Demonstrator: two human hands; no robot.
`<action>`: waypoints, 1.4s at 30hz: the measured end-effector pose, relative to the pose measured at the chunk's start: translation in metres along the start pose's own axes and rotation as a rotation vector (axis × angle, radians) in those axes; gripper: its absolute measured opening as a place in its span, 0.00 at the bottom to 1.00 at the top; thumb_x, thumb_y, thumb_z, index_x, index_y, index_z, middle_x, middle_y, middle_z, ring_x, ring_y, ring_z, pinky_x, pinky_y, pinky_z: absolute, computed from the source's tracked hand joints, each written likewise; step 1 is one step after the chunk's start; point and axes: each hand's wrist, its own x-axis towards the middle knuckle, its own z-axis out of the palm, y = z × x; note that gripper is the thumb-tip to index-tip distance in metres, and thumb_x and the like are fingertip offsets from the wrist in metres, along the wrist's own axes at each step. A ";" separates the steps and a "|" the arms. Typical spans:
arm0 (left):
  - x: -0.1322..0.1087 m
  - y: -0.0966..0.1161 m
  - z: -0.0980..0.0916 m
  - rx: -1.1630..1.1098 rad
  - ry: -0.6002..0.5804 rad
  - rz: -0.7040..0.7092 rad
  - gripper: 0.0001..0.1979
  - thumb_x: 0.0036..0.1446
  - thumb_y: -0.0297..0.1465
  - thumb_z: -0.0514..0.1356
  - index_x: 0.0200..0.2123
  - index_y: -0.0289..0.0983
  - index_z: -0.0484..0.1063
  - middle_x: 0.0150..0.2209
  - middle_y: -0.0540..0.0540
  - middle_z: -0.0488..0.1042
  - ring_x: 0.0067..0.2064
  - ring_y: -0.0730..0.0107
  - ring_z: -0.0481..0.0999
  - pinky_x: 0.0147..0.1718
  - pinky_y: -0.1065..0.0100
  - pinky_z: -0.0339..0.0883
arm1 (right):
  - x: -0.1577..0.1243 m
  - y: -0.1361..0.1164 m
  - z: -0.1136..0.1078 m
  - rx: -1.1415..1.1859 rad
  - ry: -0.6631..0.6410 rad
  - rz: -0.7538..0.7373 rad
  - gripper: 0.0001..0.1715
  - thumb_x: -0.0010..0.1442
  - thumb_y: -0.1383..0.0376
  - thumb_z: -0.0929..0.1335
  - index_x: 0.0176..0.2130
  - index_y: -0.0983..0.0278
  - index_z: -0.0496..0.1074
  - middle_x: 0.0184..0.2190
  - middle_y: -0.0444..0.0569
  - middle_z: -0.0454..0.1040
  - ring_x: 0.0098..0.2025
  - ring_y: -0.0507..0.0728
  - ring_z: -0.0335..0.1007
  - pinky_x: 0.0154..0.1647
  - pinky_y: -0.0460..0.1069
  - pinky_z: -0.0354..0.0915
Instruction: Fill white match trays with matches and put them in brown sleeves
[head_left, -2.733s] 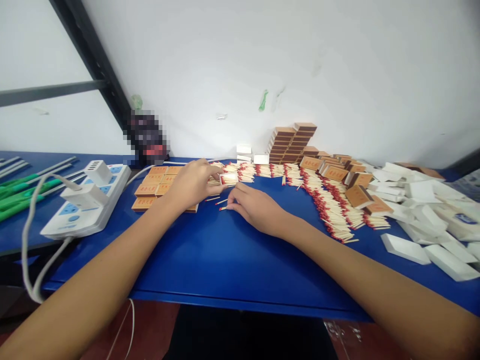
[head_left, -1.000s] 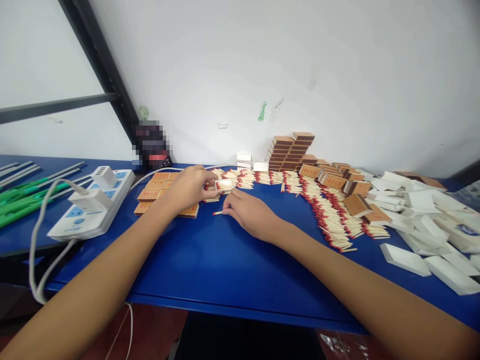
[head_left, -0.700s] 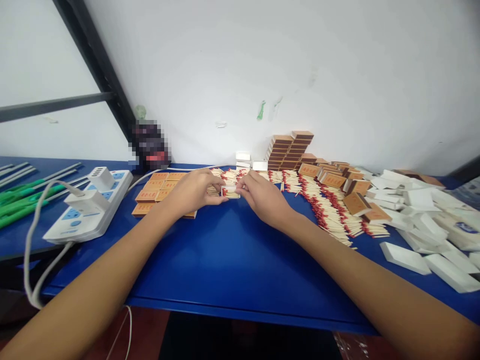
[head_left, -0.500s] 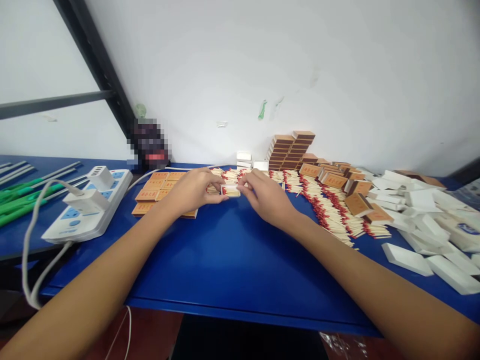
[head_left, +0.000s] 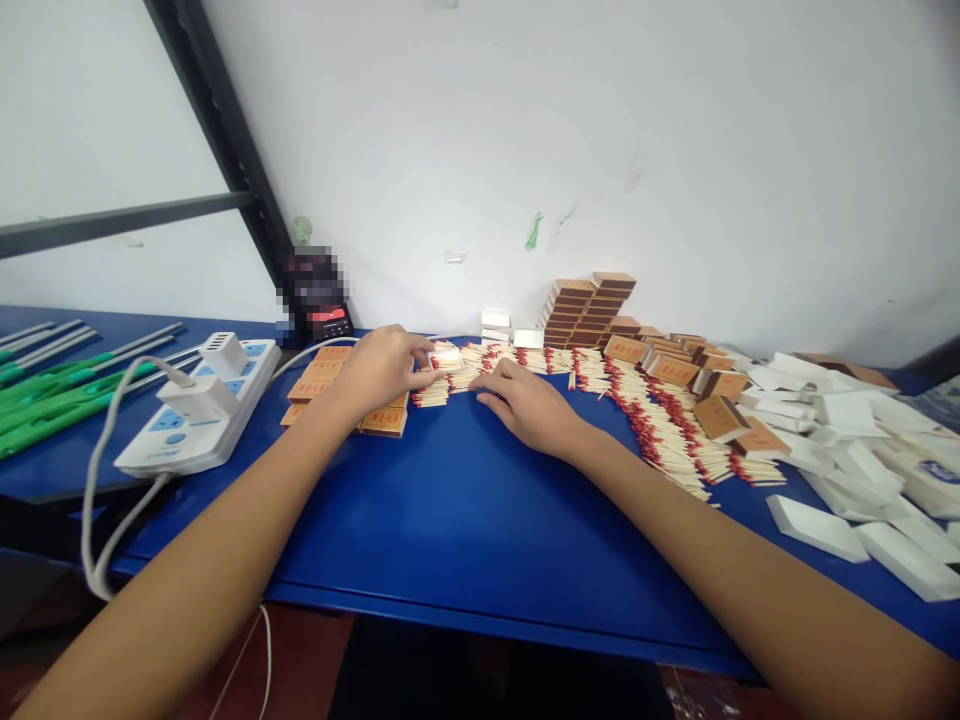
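Closed on a small white matchbox tray (head_left: 448, 356), my left hand (head_left: 386, 372) pinches its left end between thumb and fingers. The tray is tilted above loose red-tipped matches (head_left: 433, 393). My right hand (head_left: 525, 405) is low over the blue table (head_left: 450, 510), its bent fingertips beside the front edge of the match row. Thumb and forefinger there are slightly apart, and nothing shows between them. Orange matchboxes (head_left: 315, 380) lie in rows to the left, partly hidden by my left hand and forearm.
A stack of matchboxes (head_left: 585, 308) stands against the wall. More matches (head_left: 664, 430), loose matchboxes (head_left: 720, 417) and a pile of white trays (head_left: 817, 527) spread over the right side. At left are a white power strip (head_left: 202, 420) with cables and green-handled rods (head_left: 67, 400).
My hands have come apart. The tray, held between both hands before, is now tilted in my left hand only, and my right hand has let go and dropped slightly lower. The view has shifted a little.
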 end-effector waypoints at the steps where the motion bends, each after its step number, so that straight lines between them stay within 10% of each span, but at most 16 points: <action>1: 0.000 0.000 0.000 -0.001 0.001 0.006 0.14 0.61 0.40 0.70 0.43 0.37 0.84 0.41 0.43 0.86 0.46 0.54 0.81 0.45 0.59 0.70 | 0.000 0.000 0.000 0.010 0.006 0.000 0.15 0.75 0.64 0.63 0.55 0.59 0.77 0.47 0.54 0.71 0.46 0.60 0.71 0.47 0.53 0.66; 10: -0.002 0.005 0.002 -0.002 0.007 0.043 0.15 0.60 0.41 0.71 0.45 0.37 0.84 0.39 0.43 0.86 0.45 0.55 0.81 0.42 0.61 0.68 | 0.002 0.006 0.002 0.100 0.014 0.026 0.04 0.72 0.68 0.67 0.41 0.62 0.73 0.42 0.50 0.72 0.42 0.57 0.70 0.46 0.51 0.64; 30: -0.004 0.012 0.006 -0.108 -0.004 0.151 0.14 0.59 0.40 0.72 0.45 0.39 0.85 0.40 0.44 0.85 0.42 0.58 0.82 0.42 0.64 0.70 | -0.001 -0.009 -0.008 0.045 0.259 0.036 0.13 0.77 0.64 0.59 0.48 0.60 0.72 0.48 0.55 0.73 0.50 0.62 0.70 0.50 0.54 0.65; 42: -0.001 0.001 -0.001 0.027 -0.020 -0.003 0.15 0.62 0.41 0.69 0.46 0.37 0.84 0.41 0.42 0.85 0.46 0.54 0.81 0.46 0.60 0.70 | 0.000 0.000 0.007 -0.009 0.055 -0.024 0.17 0.75 0.66 0.61 0.55 0.62 0.77 0.45 0.55 0.70 0.49 0.62 0.68 0.51 0.56 0.67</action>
